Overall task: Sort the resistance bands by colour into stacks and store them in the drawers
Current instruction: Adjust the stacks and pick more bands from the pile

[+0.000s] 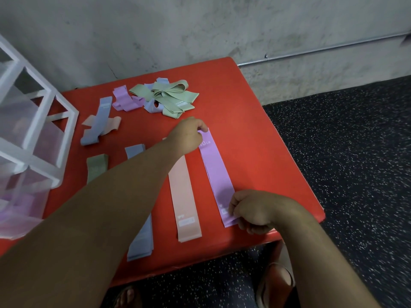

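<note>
A glossy red tabletop stands against a mottled grey plaster wall, over dark speckled flooring. On it a flat lilac fabric resistance band, printed "10 LB", lies straight beside a flat peach band. The left grip pinches the lilac band's far end, the right grip its near end.

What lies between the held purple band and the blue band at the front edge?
In the head view, a flat pink band lies between the purple band and the blue band.
</note>
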